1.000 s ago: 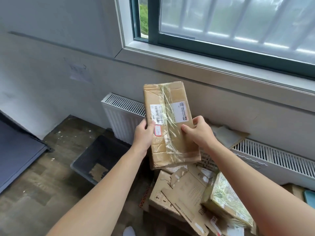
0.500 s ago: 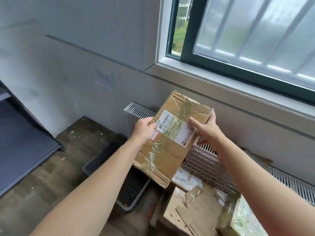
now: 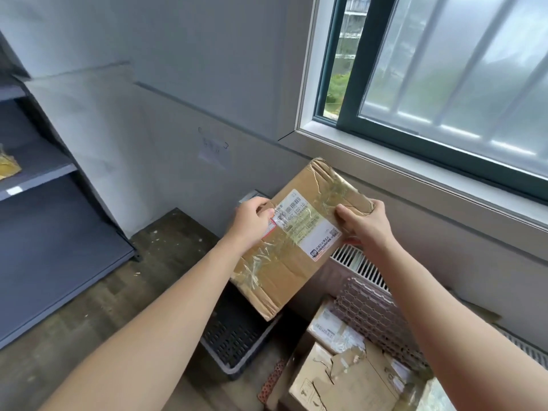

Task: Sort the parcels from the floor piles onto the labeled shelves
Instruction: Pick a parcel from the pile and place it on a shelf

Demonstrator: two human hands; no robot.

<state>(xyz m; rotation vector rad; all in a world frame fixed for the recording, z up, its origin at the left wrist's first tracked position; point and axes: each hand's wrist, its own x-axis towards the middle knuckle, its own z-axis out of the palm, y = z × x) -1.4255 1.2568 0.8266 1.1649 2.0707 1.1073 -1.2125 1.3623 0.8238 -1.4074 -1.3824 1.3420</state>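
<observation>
The left grip [image 3: 252, 223] is closed on the left long edge of the parcel [image 3: 284, 271], thumb on the upper face and fingers curled beneath. The right grip [image 3: 366, 223] is closed on the opposite edge near the far corner, thumb on the upper face and remaining fingers underneath. The parcel, a flat brown cardboard box wrapped in clear tape, is held clear of the floor at frame centre, with its long axis running from 7 o'clock to 1 o'clock. A white shipping label [image 3: 310, 225] with a barcode lies on the upper face between the two grips. At 6 o'clock, below the parcel, a dark slotted crate [image 3: 237, 336] stands on the wood-pattern floor [image 3: 103, 307]. At 5 o'clock, the floor pile [image 3: 341, 381] of cardboard boxes lies beside a perforated reddish panel [image 3: 373, 315]. A white radiator [image 3: 360, 264] runs along the wall at 4 o'clock, under the window [image 3: 444, 84] at 1 o'clock. A grey shelf unit [image 3: 38, 179] stands at 9 o'clock.
</observation>
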